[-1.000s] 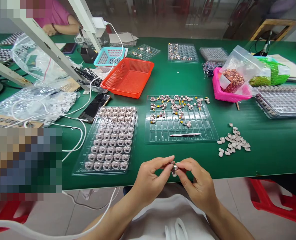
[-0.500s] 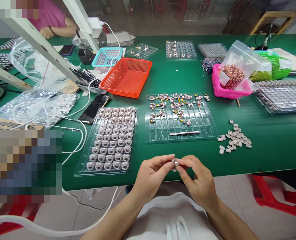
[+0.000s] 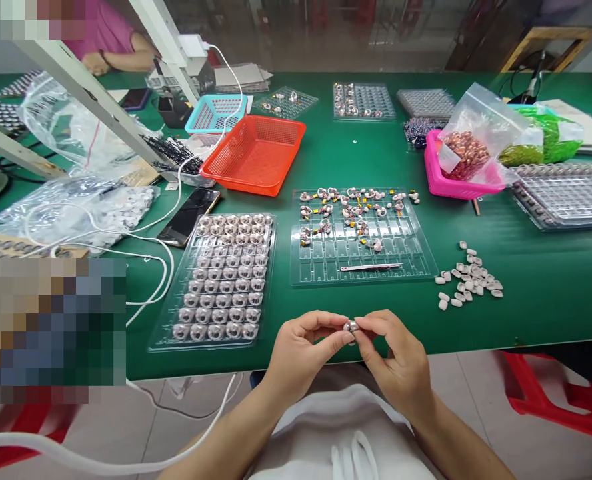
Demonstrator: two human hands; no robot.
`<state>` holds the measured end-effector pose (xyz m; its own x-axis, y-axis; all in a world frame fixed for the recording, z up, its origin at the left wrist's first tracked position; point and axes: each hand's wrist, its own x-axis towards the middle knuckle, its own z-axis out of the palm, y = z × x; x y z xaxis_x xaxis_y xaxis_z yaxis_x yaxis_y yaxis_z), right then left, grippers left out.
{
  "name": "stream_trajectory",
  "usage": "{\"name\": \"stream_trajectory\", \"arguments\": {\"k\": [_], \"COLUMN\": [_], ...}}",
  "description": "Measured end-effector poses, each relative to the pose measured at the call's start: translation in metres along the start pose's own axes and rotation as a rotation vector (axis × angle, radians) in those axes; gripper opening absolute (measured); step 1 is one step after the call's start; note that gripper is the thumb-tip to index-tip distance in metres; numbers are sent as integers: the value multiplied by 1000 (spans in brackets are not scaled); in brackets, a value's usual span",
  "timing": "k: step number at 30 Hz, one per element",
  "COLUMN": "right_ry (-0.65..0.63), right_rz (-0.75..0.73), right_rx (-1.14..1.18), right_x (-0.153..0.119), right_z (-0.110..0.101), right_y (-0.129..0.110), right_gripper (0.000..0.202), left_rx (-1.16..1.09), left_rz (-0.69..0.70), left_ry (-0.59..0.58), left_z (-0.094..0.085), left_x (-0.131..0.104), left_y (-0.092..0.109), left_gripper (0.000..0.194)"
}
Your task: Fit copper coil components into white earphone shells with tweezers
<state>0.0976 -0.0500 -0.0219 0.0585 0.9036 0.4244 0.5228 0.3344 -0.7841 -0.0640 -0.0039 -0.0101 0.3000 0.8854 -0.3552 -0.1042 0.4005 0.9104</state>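
Head view: pink basket [image 3: 459, 187] is holding coppery bits [image 3: 467, 152], left hand [image 3: 300, 352] and right hand [image 3: 399, 353] pinching silvery part [image 3: 352, 326] between them.

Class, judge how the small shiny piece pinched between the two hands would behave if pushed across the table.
The small shiny piece is probably stiff, as its surface looks metallic. That gloss suggests it may be slippery. Its rounded outline might make it apt to roll.

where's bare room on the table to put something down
On the table, right of the white pieces and nearer than the stacked clear trays. Farther, between orange basket and pink basket, mostly bare, with one white speck. Crowded: the left, with plastic bags and phone.
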Motion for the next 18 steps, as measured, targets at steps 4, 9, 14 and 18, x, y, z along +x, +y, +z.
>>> {"name": "stream_trajectory", "arguments": {"k": [4, 9, 14, 18], "right_ry": [13, -15, -76, -45], "right_rz": [-77, -139, -62, -44], "right_rx": [-61, -89, 40, 86], "right_x": [-1, 1, 4, 1], "right_z": [1, -2, -5, -4], "right_y": [2, 3, 0, 1], "right_gripper": [28, 31, 26, 28], "left_rx": [46, 42, -18, -23], "left_rz": [38, 86, 102, 115], "left_ry": [19, 14, -25, -19], "left_z": [0, 0, 1, 1], "left_x": [-1, -1, -3, -4], "left_y": [-1, 1, 1, 2], "left_gripper": [14, 11, 8, 9]}}
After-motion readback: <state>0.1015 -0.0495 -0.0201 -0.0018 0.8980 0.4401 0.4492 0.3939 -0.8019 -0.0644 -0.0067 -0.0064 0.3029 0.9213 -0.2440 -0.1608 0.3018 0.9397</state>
